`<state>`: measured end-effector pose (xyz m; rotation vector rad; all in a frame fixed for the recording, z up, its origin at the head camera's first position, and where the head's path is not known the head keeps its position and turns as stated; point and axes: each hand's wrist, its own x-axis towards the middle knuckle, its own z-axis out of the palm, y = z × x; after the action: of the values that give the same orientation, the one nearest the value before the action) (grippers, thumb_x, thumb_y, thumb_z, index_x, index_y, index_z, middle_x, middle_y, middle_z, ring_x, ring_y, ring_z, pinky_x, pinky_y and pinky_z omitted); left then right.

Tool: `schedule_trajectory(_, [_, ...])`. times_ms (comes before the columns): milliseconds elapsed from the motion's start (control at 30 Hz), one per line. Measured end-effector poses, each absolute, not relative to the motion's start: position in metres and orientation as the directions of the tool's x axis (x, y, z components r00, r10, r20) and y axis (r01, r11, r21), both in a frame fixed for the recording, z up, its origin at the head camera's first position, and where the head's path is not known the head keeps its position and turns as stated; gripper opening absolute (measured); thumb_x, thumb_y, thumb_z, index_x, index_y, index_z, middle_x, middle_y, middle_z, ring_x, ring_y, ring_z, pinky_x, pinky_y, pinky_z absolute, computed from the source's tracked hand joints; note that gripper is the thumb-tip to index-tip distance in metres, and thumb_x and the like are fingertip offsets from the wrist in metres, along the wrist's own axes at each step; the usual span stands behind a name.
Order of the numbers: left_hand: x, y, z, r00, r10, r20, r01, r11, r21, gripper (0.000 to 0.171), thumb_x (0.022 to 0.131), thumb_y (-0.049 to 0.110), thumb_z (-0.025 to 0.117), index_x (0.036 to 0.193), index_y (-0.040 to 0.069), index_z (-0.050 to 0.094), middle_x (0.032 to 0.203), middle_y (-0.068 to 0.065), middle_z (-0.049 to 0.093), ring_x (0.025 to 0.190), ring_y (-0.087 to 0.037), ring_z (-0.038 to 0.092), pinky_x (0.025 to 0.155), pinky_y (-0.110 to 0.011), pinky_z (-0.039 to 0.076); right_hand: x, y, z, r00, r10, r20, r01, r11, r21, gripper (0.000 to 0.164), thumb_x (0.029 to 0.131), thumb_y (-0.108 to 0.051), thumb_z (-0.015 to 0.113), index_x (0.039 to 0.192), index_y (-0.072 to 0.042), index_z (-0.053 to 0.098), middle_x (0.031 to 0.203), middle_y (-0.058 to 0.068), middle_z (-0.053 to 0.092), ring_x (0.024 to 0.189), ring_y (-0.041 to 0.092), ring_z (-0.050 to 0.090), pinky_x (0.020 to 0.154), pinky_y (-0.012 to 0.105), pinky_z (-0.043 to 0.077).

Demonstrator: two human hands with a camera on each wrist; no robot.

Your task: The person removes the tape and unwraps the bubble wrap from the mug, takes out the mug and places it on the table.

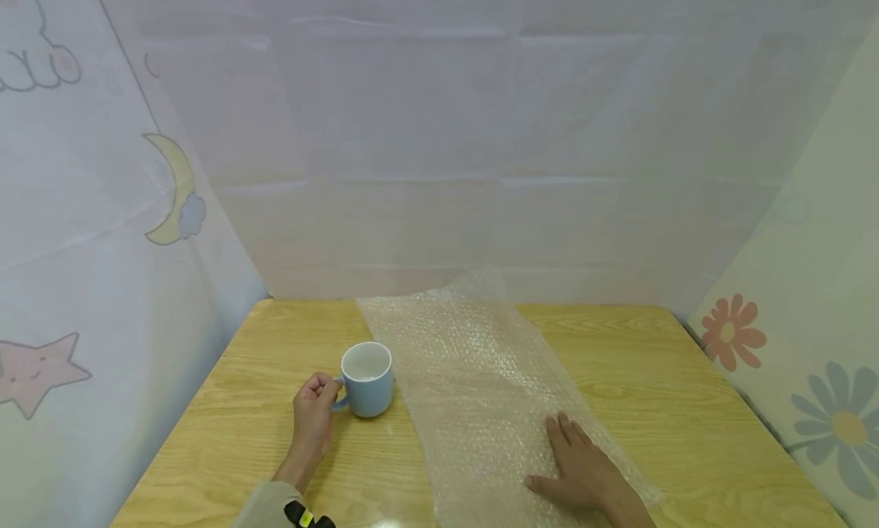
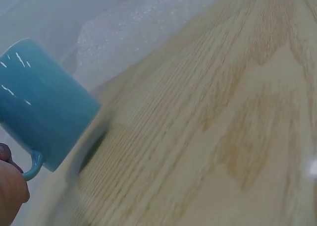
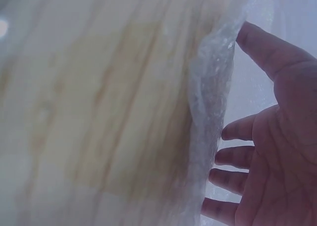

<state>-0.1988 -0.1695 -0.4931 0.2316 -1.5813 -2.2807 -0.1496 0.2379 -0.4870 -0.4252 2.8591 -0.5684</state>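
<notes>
A blue mug (image 1: 371, 394) with a white inside is upright at the left edge of the bubble wrap (image 1: 474, 375). My left hand (image 1: 316, 410) pinches the mug's handle between thumb and fingers; the left wrist view shows the mug (image 2: 47, 102) with fingers at its handle (image 2: 35, 165). The bubble wrap lies spread over the middle of the table, its far end reaching the back wall. With fingers spread, my right hand (image 1: 577, 467) rests on the near right part of the wrap. In the right wrist view its fingertips (image 3: 225, 211) touch the wrap's surface.
The wooden table (image 1: 687, 406) shows bare wood left and right of the wrap. A pale sheet (image 1: 412, 131) hangs behind it, and printed side sheets with a moon (image 1: 175, 188) and flowers (image 1: 733, 332) stand close to the table's sides.
</notes>
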Motion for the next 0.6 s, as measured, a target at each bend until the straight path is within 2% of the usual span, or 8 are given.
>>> schedule_trajectory(600, [-0.2079,-0.1769,-0.5001,-0.912,-0.411,-0.002,0.136,-0.308,0.942,0.026,0.089,-0.011,0.052,0.069,0.005,0.048,0.061,0.004,0.037,0.066,-0.010,0.040,0.062,-0.023,0.036,-0.1486,0.2368,-0.4832,-0.937,-0.312,-0.156,-0.229,0.887,-0.400,0.106,0.080,-0.059,0.069,0.142,0.017,0.028,0.146,0.042,0.019,0.133,0.058,0.020,0.100,0.067,0.029])
